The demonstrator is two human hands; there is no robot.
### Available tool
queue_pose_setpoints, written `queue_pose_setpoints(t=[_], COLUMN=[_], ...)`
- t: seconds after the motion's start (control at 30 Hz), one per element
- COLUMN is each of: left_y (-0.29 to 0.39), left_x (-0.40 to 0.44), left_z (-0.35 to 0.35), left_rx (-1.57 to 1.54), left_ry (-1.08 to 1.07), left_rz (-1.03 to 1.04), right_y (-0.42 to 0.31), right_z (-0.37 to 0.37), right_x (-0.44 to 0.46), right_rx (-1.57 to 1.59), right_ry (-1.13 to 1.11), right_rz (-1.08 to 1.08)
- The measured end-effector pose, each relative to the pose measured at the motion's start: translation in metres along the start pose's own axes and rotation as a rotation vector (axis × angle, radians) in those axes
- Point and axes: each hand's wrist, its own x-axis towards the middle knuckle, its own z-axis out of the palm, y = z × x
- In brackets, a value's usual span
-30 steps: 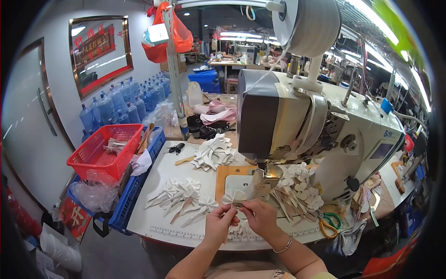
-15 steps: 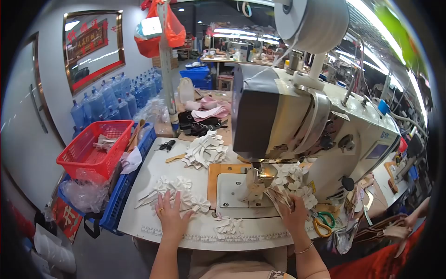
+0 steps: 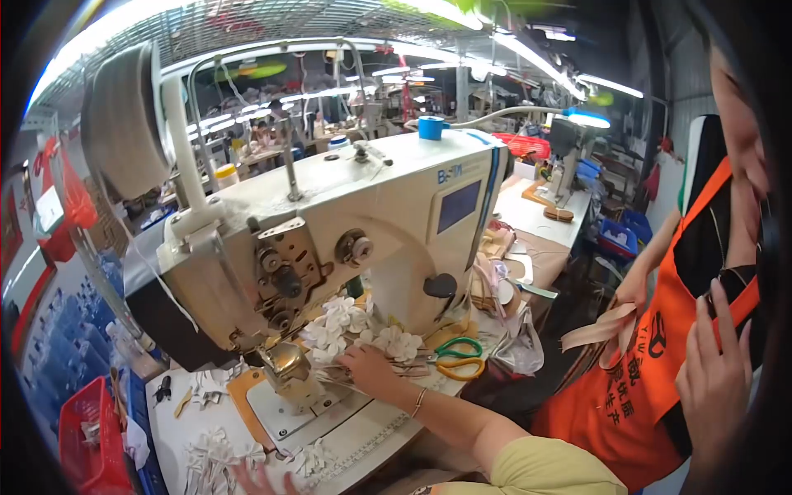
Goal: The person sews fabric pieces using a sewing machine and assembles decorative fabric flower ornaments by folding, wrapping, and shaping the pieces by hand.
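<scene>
My right hand [image 3: 373, 370] is closed on a bundle of pale strips [image 3: 332, 373], right of the sewing machine's needle area, beside a heap of white fabric flowers [image 3: 338, 322]. Its fingertips are partly hidden among these pieces. At the bottom edge my left hand [image 3: 262, 480] shows only in part, blurred, with fingers apart. It is nearest to a pile of white petal-like pieces [image 3: 216, 458] on the sewing table [image 3: 177, 417]. A smaller group of white pieces [image 3: 312, 455] lies beside it. The sewing machine [image 3: 330, 223] stands over the table.
Green-and-orange-handled scissors [image 3: 460, 358] lie right of my right hand. At right stands a person in an orange apron [image 3: 619, 396], holding beige strips [image 3: 606, 323]; another raised hand [image 3: 716, 371] is near. A red basket [image 3: 95, 437] is at left.
My view has swung to the right, bringing the person in the orange apron into sight. My right hand stays by the flowers; my left hand now sits at the bottom edge of view.
</scene>
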Motion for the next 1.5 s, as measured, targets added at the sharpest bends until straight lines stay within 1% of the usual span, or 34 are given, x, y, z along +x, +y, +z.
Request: queue_pose_setpoints(t=[0.07,0.13,0.17,0.2,0.27,0.33,0.4,0.43,0.47,0.5,0.53,0.57,0.6,0.63,0.67,0.73,0.77,0.8,0.87,0.9,0.97,1.03,1.1,1.13,1.2,1.23,1.27,1.3,1.33,1.37,1.4,1.43,1.47,1.5], left_y=[-0.026,0.005,0.033,0.058,0.077,0.085,0.098,0.101,0.103,0.103,0.102,0.099,0.091,0.084,0.074,0.102,0.108,0.113,0.121,0.122,0.113,0.115,0.106,0.101,0.11,0.095,0.086,0.076,0.069,0.074,0.078,0.076,0.074,0.073], left_x=[0.042,0.042,0.05,0.056,0.061,0.058,0.049,0.048,0.05,0.049,0.047,0.049,0.054,0.064,0.075,0.077,0.079,0.082,0.092,0.097,0.109,0.109,0.111,0.114,0.098,0.111,0.114,0.122,0.126,0.12,0.114,0.117,0.118,0.119], left_z=[0.022,-0.037,-0.073,-0.098,-0.104,-0.106,-0.104,-0.102,-0.103,-0.104,-0.105,-0.105,-0.106,-0.106,-0.111,-0.108,-0.107,-0.107,-0.111,-0.111,-0.111,-0.113,-0.113,-0.115,-0.118,-0.126,-0.123,-0.116,-0.111,-0.106,-0.103,-0.105,-0.109,-0.111], left_rx=[-0.49,-0.235,-1.021,-1.751,-1.881,-1.824,-1.795,-1.771,-1.786,-1.797,-1.812,-1.788,-1.763,-1.743,-1.937,-2.025,-1.877,-1.915,-1.998,-2.009,-1.871,-1.922,-1.914,-1.921,-2.17,-2.342,-2.636,-2.655,-2.669,-2.66,-2.652,-2.616,-2.531,-2.437], left_ry=[0.524,0.172,-0.011,-0.221,-0.092,-0.116,-0.03,-0.047,-0.002,0.044,0.022,0.021,-0.022,-0.049,-0.18,-0.047,-0.014,-0.007,0.029,0.047,0.22,0.217,0.113,0.127,-0.258,-0.552,-0.812,-0.79,-0.762,-0.863,-0.962,-0.891,-0.8,-0.717], left_rz=[0.515,0.552,0.052,-0.522,-0.532,-0.524,-0.557,-0.574,-0.592,-0.613,-0.596,-0.616,-0.559,-0.495,-0.561,-0.572,-0.416,-0.373,-0.291,-0.27,-0.105,-0.109,-0.107,-0.172,-0.464,-0.888,-1.248,-1.335,-1.428,-1.409,-1.383,-1.391,-1.264,-1.138], right_y=[-0.001,0.0,-0.002,-0.003,-0.006,-0.001,0.012,0.011,0.012,0.019,0.027,0.029,0.026,0.024,0.023,0.031,0.033,0.033,0.029,0.03,0.032,0.033,0.036,0.038,0.033,0.024,0.012,0.005,0.0,-0.005,-0.011,-0.014,-0.006,-0.011], right_z=[0.003,0.004,0.005,0.005,-0.003,-0.004,0.002,-0.006,-0.018,-0.024,-0.03,-0.038,-0.047,-0.058,-0.067,-0.069,-0.073,-0.078,-0.09,-0.092,-0.097,-0.105,-0.103,-0.099,-0.094,-0.097,-0.1,-0.098,-0.092,-0.094,-0.101,-0.107,-0.11,-0.115], right_x=[0.003,0.006,0.01,0.011,0.013,0.013,0.008,0.004,-0.002,-0.01,-0.015,-0.022,-0.032,-0.039,-0.049,-0.077,-0.09,-0.102,-0.125,-0.131,-0.128,-0.125,-0.126,-0.131,-0.137,-0.135,-0.135,-0.135,-0.14,-0.141,-0.139,-0.136,-0.129,-0.123], right_rx=[0.008,0.001,-0.024,-0.046,-0.043,-0.035,0.025,0.176,0.328,0.38,0.424,0.647,0.867,1.011,1.153,0.974,0.903,0.83,0.997,1.049,1.088,1.101,1.081,1.145,1.347,1.353,1.292,1.23,1.188,1.195,1.168,1.141,0.81,0.603], right_ry=[-0.02,-0.026,-0.054,-0.085,-0.088,-0.094,-0.069,-0.005,0.054,0.001,-0.049,-0.067,-0.086,-0.122,-0.156,-0.171,-0.142,-0.116,-0.246,-0.275,-0.245,-0.222,-0.223,-0.269,-0.332,-0.374,-0.417,-0.459,-0.513,-0.561,-0.569,-0.571,-0.499,-0.401], right_rz=[-0.008,-0.002,0.024,0.05,0.07,0.083,0.111,0.141,0.17,0.242,0.311,0.475,0.643,0.701,0.763,0.69,0.578,0.47,0.656,0.683,0.663,0.741,0.735,0.772,0.815,0.818,0.779,0.735,0.63,0.622,0.555,0.485,0.064,-0.034])
